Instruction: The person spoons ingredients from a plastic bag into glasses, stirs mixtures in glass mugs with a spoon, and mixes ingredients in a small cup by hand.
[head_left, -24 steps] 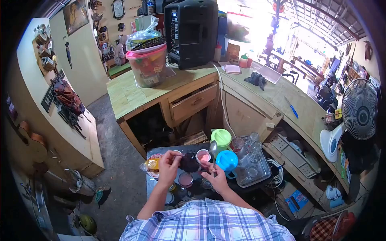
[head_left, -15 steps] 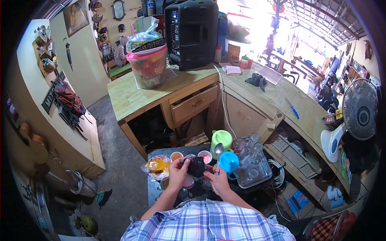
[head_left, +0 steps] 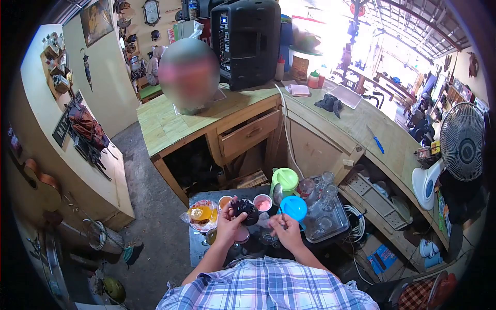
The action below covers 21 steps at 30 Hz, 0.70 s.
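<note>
Head view: the two hands are apart, at the lower centre of the frame, above a low dark table. The left hand is clamped on a dark bag, with thumb and fingers closed around it; the bag is held just left of the frame's centre line, raised over the table. The right hand has its fingers closed on the handle of a spoon, which stands bowl upward; the exact finger placement cannot be told. Below the bag is a glass of pink drink, partly hidden by the left hand. Left of that hand, a bag of orange liquid lies on a patterned plate. An orange cup and a pink cup stand behind the hands. At lower right of centre, a green pitcher stands behind a blue pitcher, and a tray beside them bears clear glasses. Across the upper part of the frame runs a wooden counter, bearing a black speaker, and, at right, a blue-handled knife.
</note>
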Tool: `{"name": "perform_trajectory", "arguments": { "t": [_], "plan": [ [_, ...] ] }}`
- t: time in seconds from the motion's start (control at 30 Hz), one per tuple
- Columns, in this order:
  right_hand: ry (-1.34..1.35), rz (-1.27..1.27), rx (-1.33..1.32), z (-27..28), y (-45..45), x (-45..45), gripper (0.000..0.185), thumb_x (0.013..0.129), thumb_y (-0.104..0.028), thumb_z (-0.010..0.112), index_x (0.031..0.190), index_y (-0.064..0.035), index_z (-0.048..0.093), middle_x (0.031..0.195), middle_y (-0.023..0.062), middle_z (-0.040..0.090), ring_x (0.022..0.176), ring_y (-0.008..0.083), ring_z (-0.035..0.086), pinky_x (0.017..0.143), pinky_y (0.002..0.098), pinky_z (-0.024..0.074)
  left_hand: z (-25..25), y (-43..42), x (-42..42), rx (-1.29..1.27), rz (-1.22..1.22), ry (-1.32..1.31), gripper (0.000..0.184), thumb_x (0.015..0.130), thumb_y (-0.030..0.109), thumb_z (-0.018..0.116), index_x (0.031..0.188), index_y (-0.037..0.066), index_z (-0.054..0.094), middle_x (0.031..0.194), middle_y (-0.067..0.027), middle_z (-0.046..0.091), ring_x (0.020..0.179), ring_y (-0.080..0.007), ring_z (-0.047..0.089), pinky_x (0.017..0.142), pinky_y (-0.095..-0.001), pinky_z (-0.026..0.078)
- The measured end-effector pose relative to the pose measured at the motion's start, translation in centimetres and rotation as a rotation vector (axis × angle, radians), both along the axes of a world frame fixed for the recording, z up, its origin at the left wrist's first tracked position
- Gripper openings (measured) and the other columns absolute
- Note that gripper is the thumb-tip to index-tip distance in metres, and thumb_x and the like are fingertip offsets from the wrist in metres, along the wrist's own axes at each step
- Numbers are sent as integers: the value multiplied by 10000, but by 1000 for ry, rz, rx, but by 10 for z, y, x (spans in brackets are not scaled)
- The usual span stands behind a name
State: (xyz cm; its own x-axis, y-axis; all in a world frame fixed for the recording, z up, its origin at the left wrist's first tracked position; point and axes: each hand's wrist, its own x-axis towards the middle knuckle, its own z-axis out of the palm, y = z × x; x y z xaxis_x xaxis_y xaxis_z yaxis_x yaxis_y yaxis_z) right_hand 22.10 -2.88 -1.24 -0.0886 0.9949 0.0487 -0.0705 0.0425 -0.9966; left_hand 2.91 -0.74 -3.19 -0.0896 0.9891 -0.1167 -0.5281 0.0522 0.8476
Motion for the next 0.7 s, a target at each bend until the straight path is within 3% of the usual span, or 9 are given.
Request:
{"name": "perform_trajectory", "arguments": {
  "t": [0.07, 0.1, 0.17, 0.33, 0.57, 0.7],
  "plan": [
    [78, 156, -177, -6, -1, 9, 266, 978, -223, 530, 763, -92, 444, 682, 3, 533, 548, 51, 491, 446, 186, 385, -1, 2, -5, 33, 15, 18, 515, 790, -82, 674, 1269, 28, 521, 1123, -63, 633, 974, -132, 625, 853, -243, 506],
    [76, 156, -179, -8, -1, 9, 266, 978, -223, 530, 763, -92, 444, 682, 3, 533, 548, 51, 491, 446, 186, 385, -2, 3, -8, 29, -13, 23, 485, 777, -91, 682, 1226, 22, 538, 1104, -66, 643, 978, -136, 627, 866, -252, 507],
    [186, 230, -348, -12, -6, 9, 327, 1005, -322, 466, 758, -109, 444, 611, -33, 433, 475, 30, 349, 411, 178, 247, -1, 2, -12, 20, -41, 25, 454, 764, -101, 689, 1182, 16, 556, 1084, -69, 653, 981, -140, 628, 879, -260, 507],
    [277, 339, -473, -13, -14, 7, 358, 1008, -361, 446, 751, -112, 431, 609, -35, 385, 475, 32, 312, 418, 178, 239, 3, 1, -21, 159, -147, 203, 362, 739, -90, 720, 1070, 3, 609, 1014, -59, 671, 926, -130, 636, 844, -263, 516],
    [308, 399, -461, -10, -20, 2, 361, 1009, -348, 445, 740, -108, 423, 615, -38, 369, 477, 36, 301, 424, 182, 231, 27, -4, -24, 75, -154, 301, 262, 748, -61, 718, 998, -9, 661, 929, -48, 681, 858, -124, 644, 796, -262, 529],
    [275, 392, -471, -11, -24, 2, 353, 1011, -332, 444, 739, -108, 425, 616, -38, 367, 481, 36, 296, 426, 181, 231, 25, -6, -28, 150, -112, 529, 261, 732, -62, 695, 984, 2, 675, 893, -40, 682, 837, -118, 646, 767, -252, 519]
  ]
}}
